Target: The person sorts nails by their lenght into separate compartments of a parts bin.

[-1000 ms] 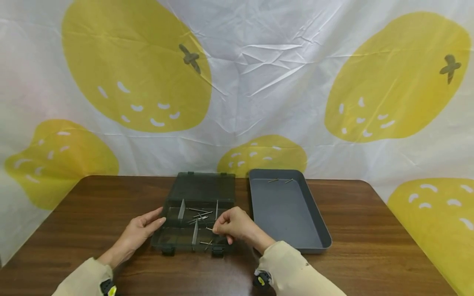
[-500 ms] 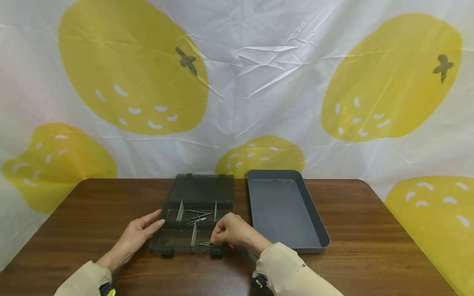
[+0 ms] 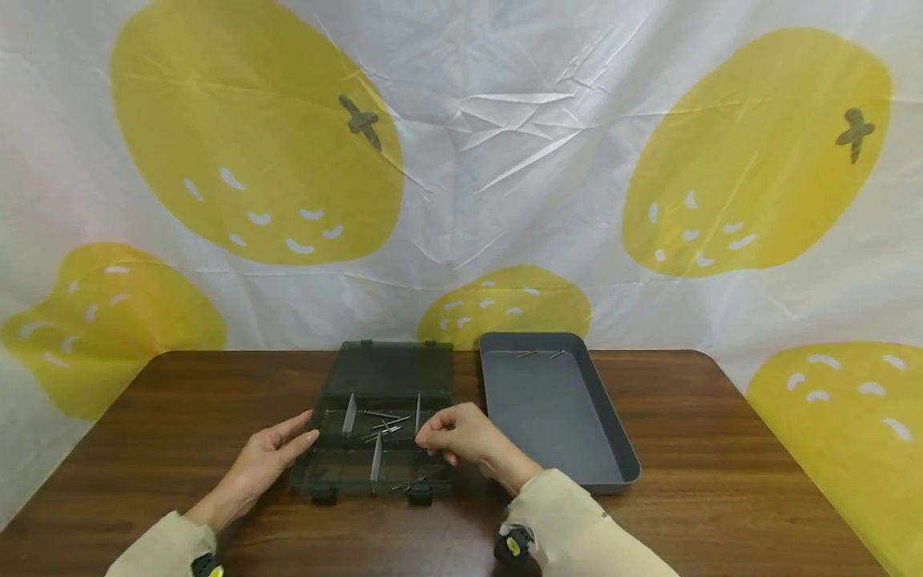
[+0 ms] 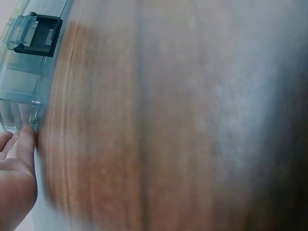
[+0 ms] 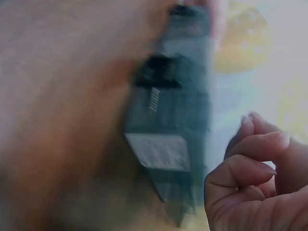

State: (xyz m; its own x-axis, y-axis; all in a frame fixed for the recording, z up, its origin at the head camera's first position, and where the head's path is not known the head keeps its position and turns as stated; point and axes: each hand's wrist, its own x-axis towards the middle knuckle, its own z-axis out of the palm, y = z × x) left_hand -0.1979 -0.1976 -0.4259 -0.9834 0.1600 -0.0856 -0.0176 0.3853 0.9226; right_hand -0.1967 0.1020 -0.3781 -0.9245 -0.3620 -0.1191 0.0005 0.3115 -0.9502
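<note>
A translucent dark green organizer box (image 3: 335,465) lies with its lid raised on the table. Several long silver screws (image 3: 385,425) are in its back middle compartment, and more screws (image 3: 411,484) in the front right one. My left hand (image 3: 263,461) touches the box's left side with extended fingers; the left wrist view shows the fingertips (image 4: 26,132) at the box's end. Above the right part of the box, my right hand (image 3: 465,437) has curled fingers, thumb and index tips together. In the right wrist view, no object shows between those tips (image 5: 250,118).
Right of the box stands a grey rectangular tray (image 3: 562,425) with two brass-coloured screws (image 3: 541,353) near its far end. Thin dividers (image 3: 377,457) split the box. A patterned cloth (image 3: 505,200) hangs behind the brown table (image 3: 692,449).
My right hand went down to the front right compartment with a small screw, then rose and moved back; that screw no longer shows in the fingers. The left hand stayed at the box.
</note>
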